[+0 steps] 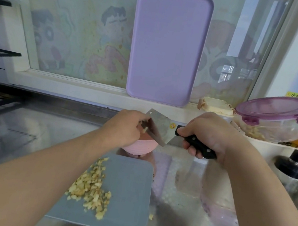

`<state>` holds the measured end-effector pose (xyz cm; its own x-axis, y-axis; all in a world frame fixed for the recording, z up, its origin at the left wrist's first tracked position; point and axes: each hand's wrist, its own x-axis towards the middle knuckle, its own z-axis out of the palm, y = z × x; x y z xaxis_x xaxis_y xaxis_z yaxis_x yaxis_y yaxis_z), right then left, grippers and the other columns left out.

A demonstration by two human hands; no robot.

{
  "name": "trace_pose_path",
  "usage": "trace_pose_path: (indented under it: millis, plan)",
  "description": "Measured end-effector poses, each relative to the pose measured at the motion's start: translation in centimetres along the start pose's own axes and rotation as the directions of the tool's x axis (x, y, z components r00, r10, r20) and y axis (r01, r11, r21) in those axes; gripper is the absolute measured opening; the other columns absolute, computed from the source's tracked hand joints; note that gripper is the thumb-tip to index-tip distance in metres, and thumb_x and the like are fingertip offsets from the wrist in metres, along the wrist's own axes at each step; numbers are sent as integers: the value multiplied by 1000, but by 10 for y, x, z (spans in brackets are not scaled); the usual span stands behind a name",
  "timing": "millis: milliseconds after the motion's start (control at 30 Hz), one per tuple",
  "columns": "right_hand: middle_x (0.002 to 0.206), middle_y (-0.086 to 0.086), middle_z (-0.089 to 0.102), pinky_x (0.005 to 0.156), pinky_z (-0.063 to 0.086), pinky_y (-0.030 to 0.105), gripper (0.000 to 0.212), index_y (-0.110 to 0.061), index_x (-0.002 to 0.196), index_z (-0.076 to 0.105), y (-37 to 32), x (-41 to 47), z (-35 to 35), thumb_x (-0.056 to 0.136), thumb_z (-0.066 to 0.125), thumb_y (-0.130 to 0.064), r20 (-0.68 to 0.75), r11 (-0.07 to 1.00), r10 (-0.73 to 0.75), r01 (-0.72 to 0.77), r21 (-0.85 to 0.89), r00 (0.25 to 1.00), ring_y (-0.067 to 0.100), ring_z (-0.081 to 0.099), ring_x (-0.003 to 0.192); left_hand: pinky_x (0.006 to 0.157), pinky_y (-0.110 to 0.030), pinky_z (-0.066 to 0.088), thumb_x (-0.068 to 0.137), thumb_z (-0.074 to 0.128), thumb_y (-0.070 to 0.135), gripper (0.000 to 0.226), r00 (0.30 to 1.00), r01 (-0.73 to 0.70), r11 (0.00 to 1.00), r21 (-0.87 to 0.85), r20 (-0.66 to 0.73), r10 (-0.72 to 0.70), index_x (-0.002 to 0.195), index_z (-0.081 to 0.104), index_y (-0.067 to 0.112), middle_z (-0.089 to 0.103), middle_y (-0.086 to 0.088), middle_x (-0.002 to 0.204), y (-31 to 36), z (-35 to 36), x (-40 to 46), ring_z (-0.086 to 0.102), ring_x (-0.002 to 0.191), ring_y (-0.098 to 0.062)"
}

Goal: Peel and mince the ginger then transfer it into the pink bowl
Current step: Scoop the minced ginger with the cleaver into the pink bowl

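The right hand [206,138] grips the black handle of the cleaver [159,129], blade tilted over the pink bowl [139,147], while the left hand [125,128] presses its fingers against the blade face, apparently wiping bits off; one piece clings near the edge. Minced ginger [92,183] is light, moist and sticky, so it looks better scooped on the flat blade than pinched. Most of it sits heaped on the grey cutting board [125,192] on the bench [199,196], one crumb just off the edge. What is in the bowl is hidden. At the right, a lidded clear container [275,119] holds pale pieces.
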<state>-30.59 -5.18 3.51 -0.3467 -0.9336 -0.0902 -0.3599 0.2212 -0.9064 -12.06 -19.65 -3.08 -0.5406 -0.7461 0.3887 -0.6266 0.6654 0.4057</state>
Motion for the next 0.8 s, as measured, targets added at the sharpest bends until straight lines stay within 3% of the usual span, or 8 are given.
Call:
trace_pose_path:
  millis: [133, 200, 267, 367, 433, 500, 633, 800]
  plan:
    - [61, 21, 63, 39, 39, 22, 10, 9, 93, 64, 1, 1, 0, 94, 66, 0, -21, 1000, -17, 17, 11, 1000, 23, 51, 38, 86, -40, 59, 84, 51, 5, 39, 991, 130, 988, 87, -44, -126, 98, 80, 28, 77, 1, 99, 0, -10, -6, 70, 99, -26]
    - [62, 21, 63, 39, 39, 22, 10, 9, 92, 64, 0, 0, -1, 94, 67, 0, -22, 1000, -22, 22, 10, 1000, 23, 51, 38, 89, -39, 58, 86, 53, 6, 35, 988, 134, 990, 53, -87, -129, 105, 77, 23, 76, 0, 103, -1, -11, -7, 70, 101, -24]
    - [61, 21, 64, 39, 40, 22, 10, 10, 93, 64, 0, 0, -1, 94, 67, -1, -28, 1000, -24, 25, 8, 999, 23, 51, 37, 97, -33, 54, 88, 51, 1, 46, 988, 81, 997, -13, -127, -82, 123, 73, 22, 73, 4, 116, 0, -12, -10, 67, 110, -16]
    - [61, 20, 65, 39, 40, 22, 11, 10, 95, 63, 1, 0, -1, 94, 67, -1, -35, 1000, -20, 20, 8, 999, 23, 51, 37, 99, -22, 49, 87, 48, -2, 61, 989, -110, 994, -22, -106, 107, 134, 70, 30, 70, 15, 132, 0, -14, -21, 64, 112, -4]
    - [61, 20, 65, 39, 41, 23, 11, 10, 96, 64, 1, 1, -1, 94, 67, -1, -42, 1000, -18, 19, 7, 999, 23, 52, 38, 92, -23, 53, 87, 48, 4, 50, 979, -199, 976, 86, -35, 203, 119, 77, 30, 75, 17, 121, -4, -12, -28, 68, 105, -5]
    - [61, 20, 64, 40, 41, 24, 11, 10, 95, 64, 1, 2, -1, 94, 67, -1, -53, 1000, -18, 19, 11, 998, 24, 52, 39, 83, -33, 57, 87, 47, 17, 37, 985, -156, 968, 199, -40, 168, 101, 80, 26, 79, 10, 99, -9, -10, -32, 72, 96, -17]
    - [61, 20, 64, 42, 41, 25, 9, 5, 89, 63, 1, 2, 0, 94, 66, -2, -62, 999, -22, 23, 26, 998, 24, 51, 40, 81, -31, 56, 91, 62, 19, 18, 986, -18, 997, 77, -162, 30, 96, 79, 26, 69, 17, 76, -9, -12, -35, 62, 73, -1]
    - [63, 19, 62, 40, 40, 24, 9, 3, 88, 66, -1, -1, 4, 94, 67, -4, -103, 994, -21, 32, 105, 994, 22, 48, 39, 75, -19, 46, 88, 67, 20, 6, 929, -55, 996, -71, -369, 25, 88, 69, 26, 63, 12, 87, 6, -22, -55, 61, 80, -3]
